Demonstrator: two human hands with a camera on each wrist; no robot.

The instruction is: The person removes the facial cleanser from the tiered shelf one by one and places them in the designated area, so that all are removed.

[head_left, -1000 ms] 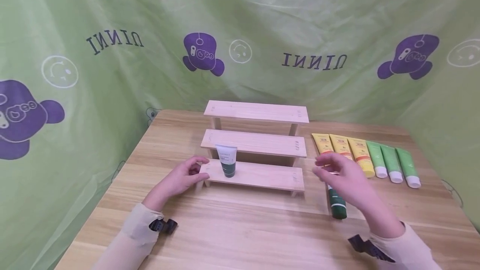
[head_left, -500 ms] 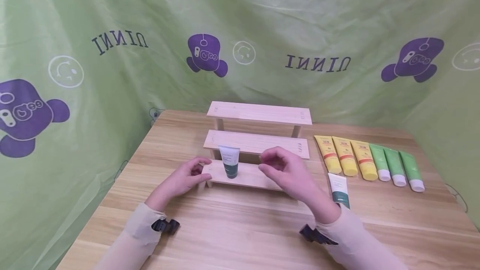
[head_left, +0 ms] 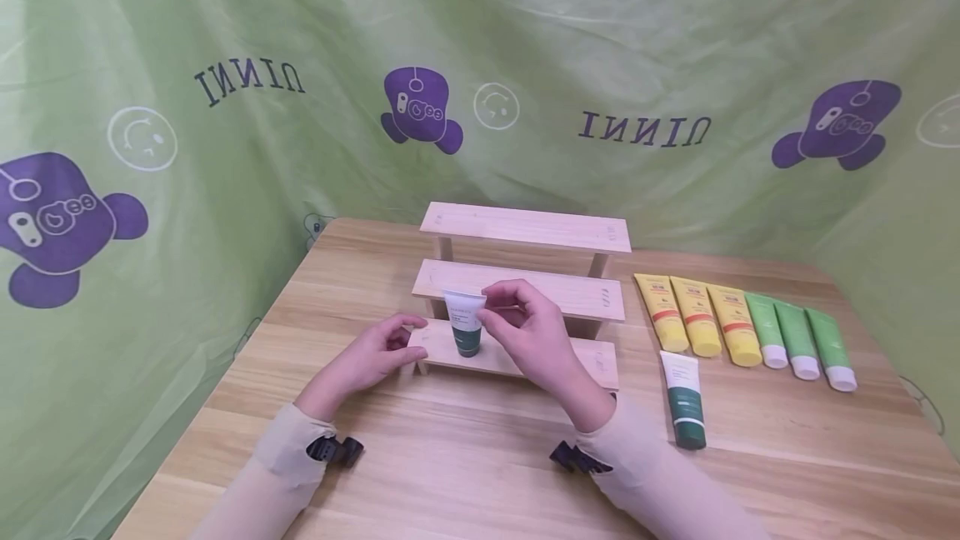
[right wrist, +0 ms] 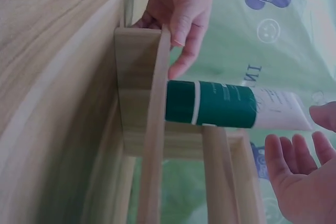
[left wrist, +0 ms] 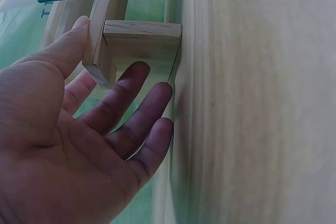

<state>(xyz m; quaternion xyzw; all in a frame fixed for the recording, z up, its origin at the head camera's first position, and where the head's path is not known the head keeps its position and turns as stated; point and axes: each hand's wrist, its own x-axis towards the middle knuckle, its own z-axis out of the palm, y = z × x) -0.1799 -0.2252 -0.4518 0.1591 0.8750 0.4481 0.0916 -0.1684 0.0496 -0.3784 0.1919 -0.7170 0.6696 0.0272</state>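
A white and dark green squeeze tube (head_left: 466,327) stands upright on its cap on the lowest board of a three-step wooden display stand (head_left: 555,352), toward the left. My right hand (head_left: 528,336) is at the tube's upper right, thumb and fingers parted close by its flat white end. The right wrist view shows the fingers of the right hand (right wrist: 304,174) spread at the end of the tube (right wrist: 228,103). My left hand (head_left: 371,361) holds the left end of the lowest board, thumb at the front corner and index finger at the back. Its other fingers (left wrist: 139,119) curve loosely below the board.
A second white and green tube (head_left: 684,402) lies on the wooden table (head_left: 450,473) right of the stand. Behind it lies a row of yellow tubes (head_left: 697,319) and green tubes (head_left: 798,340). A green printed curtain (head_left: 525,23) hangs around the table.
My right hand has moved left from over the tube lying on the table to the standing tube on the lowest board. The left hand stays at the board's end.
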